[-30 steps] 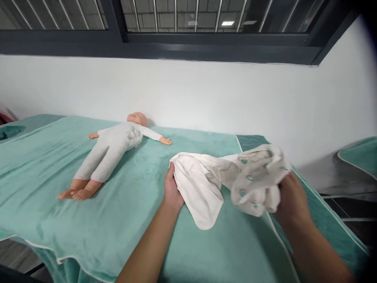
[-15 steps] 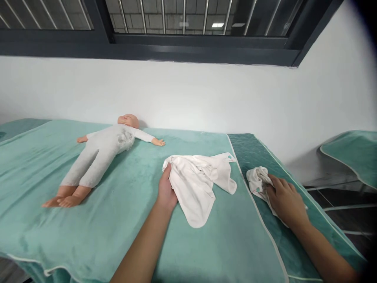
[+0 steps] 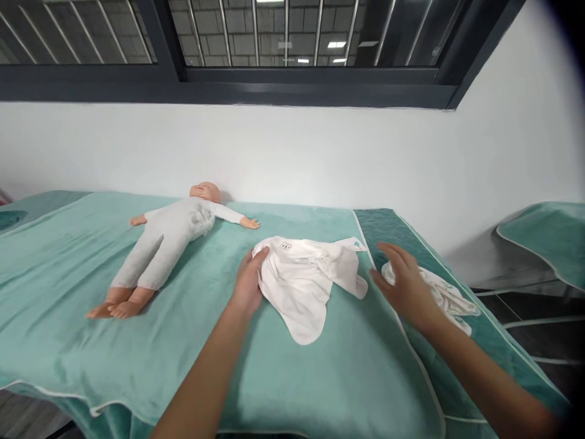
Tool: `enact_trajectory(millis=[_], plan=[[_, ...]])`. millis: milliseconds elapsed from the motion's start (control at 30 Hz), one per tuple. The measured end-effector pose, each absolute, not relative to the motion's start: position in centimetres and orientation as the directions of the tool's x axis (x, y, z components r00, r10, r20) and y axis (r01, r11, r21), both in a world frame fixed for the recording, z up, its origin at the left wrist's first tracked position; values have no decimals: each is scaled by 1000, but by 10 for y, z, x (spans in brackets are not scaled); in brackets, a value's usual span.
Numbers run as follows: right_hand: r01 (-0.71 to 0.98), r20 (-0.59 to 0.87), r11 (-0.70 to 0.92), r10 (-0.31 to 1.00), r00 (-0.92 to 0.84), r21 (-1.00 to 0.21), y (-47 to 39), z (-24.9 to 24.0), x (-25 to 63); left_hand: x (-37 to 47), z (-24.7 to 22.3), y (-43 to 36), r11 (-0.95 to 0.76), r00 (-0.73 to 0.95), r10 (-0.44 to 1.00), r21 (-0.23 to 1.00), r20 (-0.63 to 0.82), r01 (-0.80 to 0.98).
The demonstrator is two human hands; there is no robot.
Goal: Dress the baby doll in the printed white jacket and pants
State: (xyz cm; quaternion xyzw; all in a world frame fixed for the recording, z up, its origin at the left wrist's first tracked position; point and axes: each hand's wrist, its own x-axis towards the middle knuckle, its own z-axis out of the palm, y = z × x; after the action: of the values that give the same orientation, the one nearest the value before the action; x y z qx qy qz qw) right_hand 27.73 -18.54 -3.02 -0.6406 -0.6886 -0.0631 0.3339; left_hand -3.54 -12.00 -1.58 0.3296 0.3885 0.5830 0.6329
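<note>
My left fingers (image 3: 260,256) grip the white garment (image 3: 297,280), partly spread on the teal cover (image 3: 347,378), folds unsmoothed. My right fingers (image 3: 404,263): wide, empty, near the crumpled patterned cloth (image 3: 446,296). Doll (image 3: 170,235) supine, apart from both.

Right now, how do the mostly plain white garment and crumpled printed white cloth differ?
The white garment is spread out over the light green cover; the printed cloth is bunched on the dark green cover. The left hand grips the garment, while the open right hand hides part of the printed cloth. Both are white fabric.
</note>
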Motion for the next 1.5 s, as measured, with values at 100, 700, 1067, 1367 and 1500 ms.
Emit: enact_trajectory(millis=[100,700,1067,1367,1500], plan=[[778,369,311,923,-109,-547,-153,2,231,-39,21,-127,25,192,981,951,36,-307],[762,418,454,869,-265,-462,-122,104,190,-98,84,-129,-423,80,657,279,750,862],[733,375,229,926,38,-640,-158,116,250,-108,113,-147,-338,1,867,587,499,736],[825,162,186,980,-116,-534,-107,99,251,-135,95,-90,-180,182,982,508,46,842],[914,295,164,954,-52,-372,-82,49,212,-113,55,-72,-40,-26,976,297,215,954]])
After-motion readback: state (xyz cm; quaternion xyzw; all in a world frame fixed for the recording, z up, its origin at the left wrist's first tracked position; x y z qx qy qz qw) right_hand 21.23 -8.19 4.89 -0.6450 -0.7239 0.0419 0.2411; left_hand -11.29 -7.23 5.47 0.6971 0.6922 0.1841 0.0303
